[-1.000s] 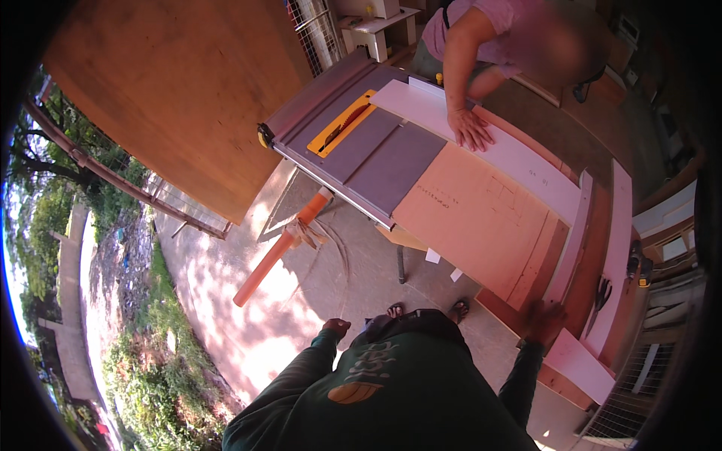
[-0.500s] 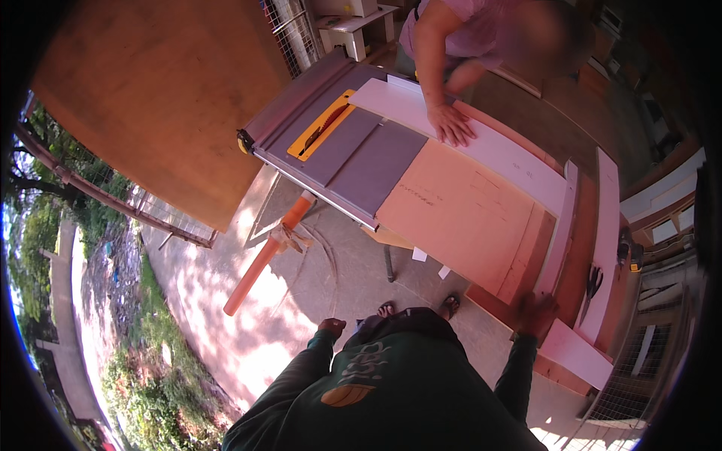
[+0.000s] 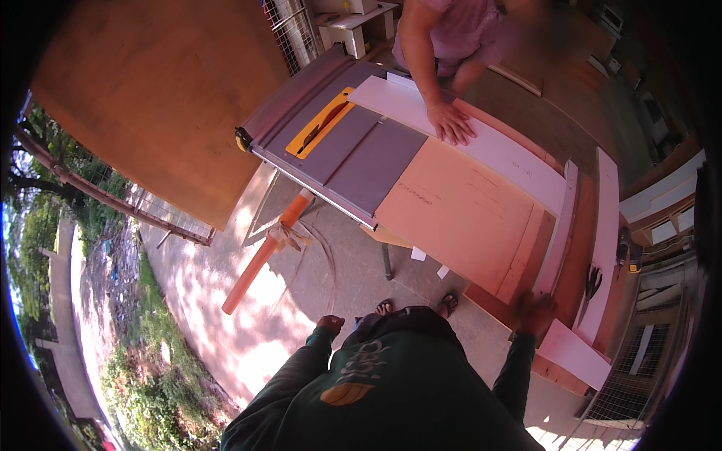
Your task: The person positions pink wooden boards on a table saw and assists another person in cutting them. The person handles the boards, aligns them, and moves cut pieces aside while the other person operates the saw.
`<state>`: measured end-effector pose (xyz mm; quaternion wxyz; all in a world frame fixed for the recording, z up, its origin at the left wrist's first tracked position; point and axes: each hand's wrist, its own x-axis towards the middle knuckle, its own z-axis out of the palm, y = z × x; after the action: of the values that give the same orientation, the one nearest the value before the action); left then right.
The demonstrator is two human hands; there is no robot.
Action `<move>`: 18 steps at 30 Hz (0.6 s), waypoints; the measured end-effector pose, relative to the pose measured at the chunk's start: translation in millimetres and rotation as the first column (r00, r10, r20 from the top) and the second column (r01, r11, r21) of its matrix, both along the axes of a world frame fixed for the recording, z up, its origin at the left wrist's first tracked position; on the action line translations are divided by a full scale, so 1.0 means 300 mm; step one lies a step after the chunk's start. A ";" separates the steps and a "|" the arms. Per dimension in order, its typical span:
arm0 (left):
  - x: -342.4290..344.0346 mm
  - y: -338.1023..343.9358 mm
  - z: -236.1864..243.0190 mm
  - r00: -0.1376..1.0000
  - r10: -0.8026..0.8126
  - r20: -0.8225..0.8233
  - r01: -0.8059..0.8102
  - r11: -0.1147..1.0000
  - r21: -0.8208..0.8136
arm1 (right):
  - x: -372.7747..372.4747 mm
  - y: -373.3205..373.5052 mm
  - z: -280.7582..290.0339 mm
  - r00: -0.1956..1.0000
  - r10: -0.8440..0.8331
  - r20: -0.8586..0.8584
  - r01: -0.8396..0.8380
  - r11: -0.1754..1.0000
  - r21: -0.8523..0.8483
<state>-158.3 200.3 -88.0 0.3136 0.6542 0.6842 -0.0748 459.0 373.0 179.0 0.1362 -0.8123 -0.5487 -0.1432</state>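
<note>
My left hand (image 3: pixel 329 324) hangs by my side with its fingers curled in; nothing shows in it. Over at the right, my right hand (image 3: pixel 535 313) is at the near end of a narrow white strip (image 3: pixel 558 233) on the brown work surface; dark blur hides its fingers. Left of that strip lies a tan board (image 3: pixel 459 218) with pencil marks. Across the table, a co-worker's hand (image 3: pixel 450 122) presses flat on a long white panel (image 3: pixel 496 146), which reaches toward the table saw (image 3: pixel 368 161) and its red blade in a yellow insert (image 3: pixel 322 128).
Another white strip (image 3: pixel 604 225) carries black-handled scissors or pliers (image 3: pixel 592 284); a cordless drill (image 3: pixel 630 252) is beyond. A short white board (image 3: pixel 575 355) lies near my right forearm. An orange pipe (image 3: pixel 259 263) slants below the saw. A large brown sheet (image 3: pixel 158 98) stands left.
The co-worker's upper body has shifted slightly left, with the hand still on the panel. My hands stay almost where they were.
</note>
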 end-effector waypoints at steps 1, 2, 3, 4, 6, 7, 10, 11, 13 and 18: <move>0.008 0.009 0.019 0.996 -0.078 -0.033 0.080 0.995 0.056 | 0.008 -0.004 -0.007 1.000 0.005 0.009 -0.005 1.000 -0.001; -0.007 -0.012 -0.012 1.000 0.010 -0.002 -0.010 0.999 0.052 | 0.011 -0.001 -0.011 1.000 0.016 0.011 -0.016 1.000 -0.004; -0.022 -0.031 -0.041 0.995 0.099 0.028 -0.100 0.994 0.047 | 0.012 0.000 -0.016 1.000 0.027 0.012 -0.027 1.000 -0.007; -0.012 -0.031 -0.048 0.980 0.185 0.067 -0.188 0.981 0.041 | 0.012 0.000 -0.014 0.999 0.032 0.013 -0.032 0.999 -0.008; -0.006 -0.036 -0.053 0.980 0.191 0.061 -0.193 0.980 0.041 | 0.008 0.000 -0.015 0.999 0.039 0.013 -0.039 0.999 -0.011; 0.005 -0.033 -0.033 0.980 0.192 0.061 -0.194 0.980 0.041 | 0.009 0.008 -0.017 0.999 0.052 0.015 -0.052 0.999 0.004; 0.042 0.010 0.038 0.931 0.342 0.127 -0.341 0.939 -0.032 | 0.028 -0.022 -0.037 0.998 0.042 0.052 -0.043 0.999 0.007; 0.035 0.015 0.035 0.978 0.191 0.085 -0.192 0.981 0.006 | 0.016 -0.016 -0.033 0.996 0.040 0.078 -0.039 0.999 -0.017; 0.001 -0.008 -0.007 0.993 -0.116 -0.001 0.116 0.990 0.078 | 0.019 0.007 -0.031 0.994 0.077 0.083 -0.081 0.996 0.044; 0.016 0.018 0.024 0.947 0.204 0.248 -0.211 0.977 0.001 | -0.007 -0.010 0.005 0.999 0.009 -0.033 -0.006 0.995 0.105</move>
<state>-153.4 205.8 -80.7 0.3931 0.5870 0.7060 0.0498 456.9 370.1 180.5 0.1882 -0.8043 -0.5412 -0.1576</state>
